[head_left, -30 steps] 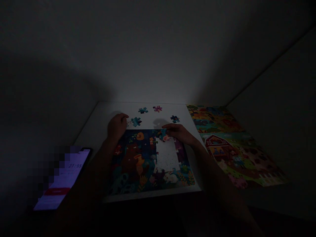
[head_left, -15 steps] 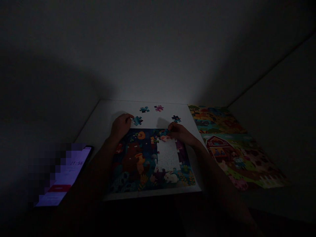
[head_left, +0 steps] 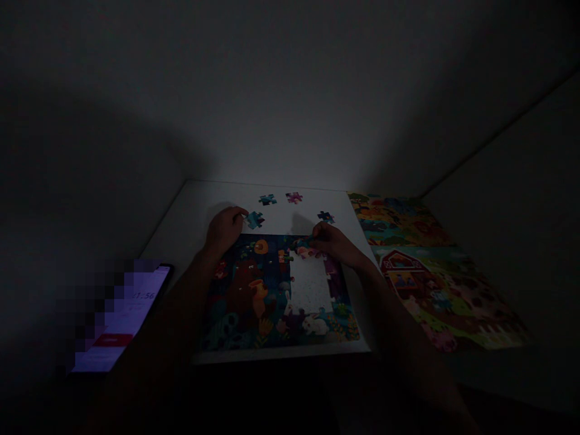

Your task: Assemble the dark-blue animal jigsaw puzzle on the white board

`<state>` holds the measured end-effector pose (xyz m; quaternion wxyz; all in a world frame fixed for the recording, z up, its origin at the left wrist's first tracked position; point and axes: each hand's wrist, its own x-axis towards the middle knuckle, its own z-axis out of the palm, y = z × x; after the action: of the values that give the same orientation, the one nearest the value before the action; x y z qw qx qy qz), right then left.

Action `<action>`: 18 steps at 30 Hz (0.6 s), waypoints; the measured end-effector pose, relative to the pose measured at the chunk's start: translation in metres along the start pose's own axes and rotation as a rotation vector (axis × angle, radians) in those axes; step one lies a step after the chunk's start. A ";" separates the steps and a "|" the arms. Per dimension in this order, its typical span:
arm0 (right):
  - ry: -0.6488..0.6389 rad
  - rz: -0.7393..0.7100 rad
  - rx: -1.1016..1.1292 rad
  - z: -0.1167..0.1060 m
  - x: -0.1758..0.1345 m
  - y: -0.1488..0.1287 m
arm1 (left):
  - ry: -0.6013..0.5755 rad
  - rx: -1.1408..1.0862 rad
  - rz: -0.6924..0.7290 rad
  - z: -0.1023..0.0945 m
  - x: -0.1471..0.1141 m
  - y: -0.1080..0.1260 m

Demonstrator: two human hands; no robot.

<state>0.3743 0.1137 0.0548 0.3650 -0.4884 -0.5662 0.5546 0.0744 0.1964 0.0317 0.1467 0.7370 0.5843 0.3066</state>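
Note:
A jigsaw puzzle (head_left: 244, 290) with a bear and rabbits lies in front of me, a pale gap in its right half. My left hand (head_left: 225, 229) is closed at the far left, its fingertips on the edge of a teal puzzle piece (head_left: 255, 220) just beyond the puzzle. With my right hand (head_left: 334, 243) I pinch a dark teal puzzle piece (head_left: 310, 239) at the puzzle's top edge, above the gap; the fingers partly cover it. Loose on the white surface are a teal piece (head_left: 267, 199), a pink piece (head_left: 294, 197) and a dark piece (head_left: 325, 216).
Two other pictures lie to the right: a farm scene (head_left: 435, 296) and an animal scene (head_left: 394, 217) beyond it. A lit phone (head_left: 131, 320) is at the left. The white board (head_left: 181, 223) meets a wall (head_left: 272, 109) behind. The scene is very dim.
The view has shifted slightly. My right hand stays at the puzzle's top edge, with its fingers moved only a little; my left hand remains at the teal piece.

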 end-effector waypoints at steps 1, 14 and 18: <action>0.010 0.000 -0.007 -0.001 -0.001 -0.001 | 0.000 0.000 0.001 0.000 0.000 0.000; 0.175 -0.087 -0.132 -0.015 0.002 0.002 | 0.000 -0.021 -0.011 0.000 -0.002 0.001; 0.208 -0.088 -0.112 -0.021 0.004 0.007 | -0.004 -0.017 -0.026 0.000 -0.001 0.001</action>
<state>0.3941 0.1224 0.0500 0.4180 -0.5376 -0.5762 0.4520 0.0753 0.1949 0.0319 0.1581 0.7287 0.5908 0.3081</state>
